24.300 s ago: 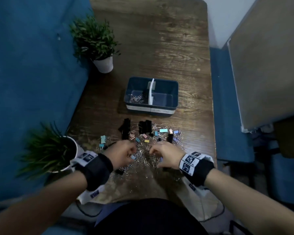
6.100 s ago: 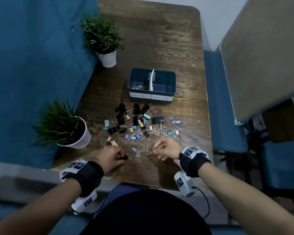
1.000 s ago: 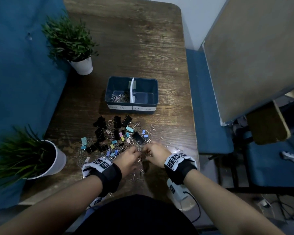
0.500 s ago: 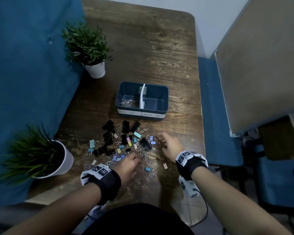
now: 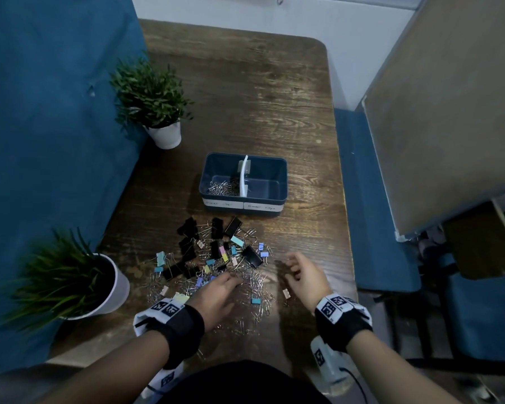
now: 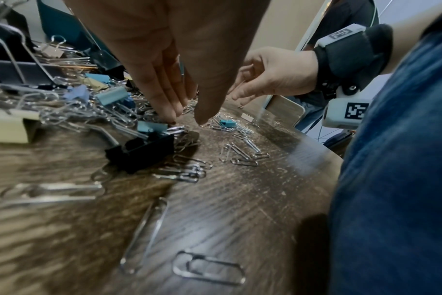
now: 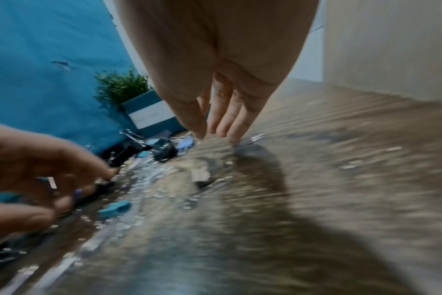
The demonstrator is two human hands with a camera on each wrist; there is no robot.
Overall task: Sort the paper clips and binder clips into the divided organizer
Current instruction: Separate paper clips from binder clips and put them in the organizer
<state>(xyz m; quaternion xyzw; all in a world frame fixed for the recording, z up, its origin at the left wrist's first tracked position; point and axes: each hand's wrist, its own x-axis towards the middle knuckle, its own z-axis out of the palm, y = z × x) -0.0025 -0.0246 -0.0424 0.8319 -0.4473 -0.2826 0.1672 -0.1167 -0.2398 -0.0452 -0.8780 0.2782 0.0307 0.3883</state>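
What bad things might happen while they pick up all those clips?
1. Paper clips lie tangled with binder clips in one pile, so a pinch by the left hand may drag up the wrong kind.
2. Loose clips sit near the table edge by the person; a sweeping wrist might knock them off.
3. The organizer stands beyond the pile, so clips carried by the right hand may drop on the way.

One divided organizer [image 5: 243, 182] with two compartments and two front labels. Two potted plants [image 5: 149, 97]. Two hands: left hand [image 5: 216, 295], right hand [image 5: 303, 277]. Two wrist bands. Paper clips [image 5: 222, 188] too many to count, loose and in the left compartment. Roughly a dozen black binder clips [image 5: 252, 257]; coloured ones uncountable.
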